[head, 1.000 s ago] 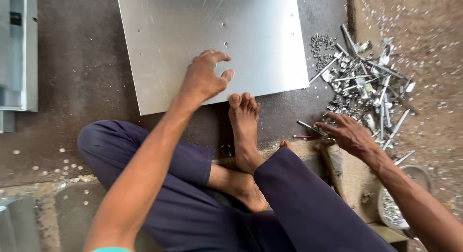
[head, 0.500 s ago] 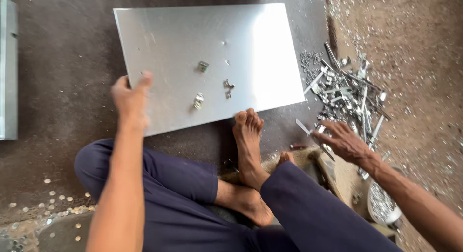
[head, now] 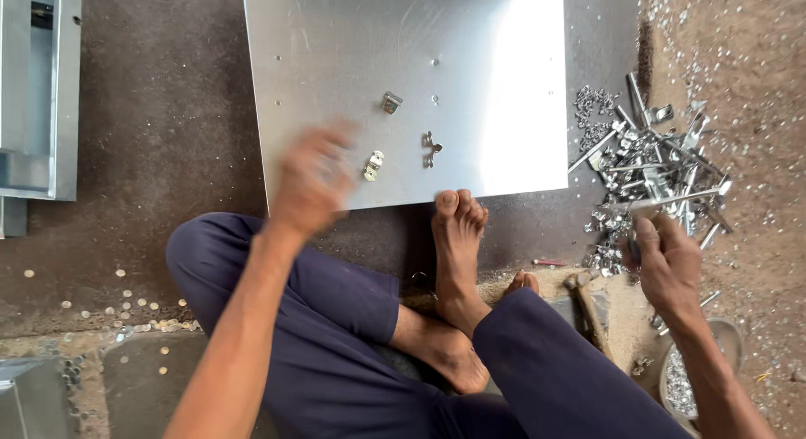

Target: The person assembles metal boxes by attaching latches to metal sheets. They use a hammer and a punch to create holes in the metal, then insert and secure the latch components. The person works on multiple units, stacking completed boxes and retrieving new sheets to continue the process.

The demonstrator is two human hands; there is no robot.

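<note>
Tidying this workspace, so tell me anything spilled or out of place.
Small washers lie scattered over the floor at the left knee, and more litter the dirt past the loose hardware heap on the right. Three small brackets sit loose on the metal sheet.

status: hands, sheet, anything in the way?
Left hand blurred over sheet edge, near brackets. Right hand grips a rod at the hardware pile. Foot touches sheet edge.

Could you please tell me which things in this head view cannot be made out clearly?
- Left hand: motion-blurred over the metal sheet; its fingers and any grip cannot be read.
- Right hand: its fingers curl over a thin metal piece, hiding the piece's shape.
- Pile of metal parts: pieces too small and tangled to identify.
- Round container: cut off behind the right forearm.
- Metal frame: cropped by the left edge.
</note>
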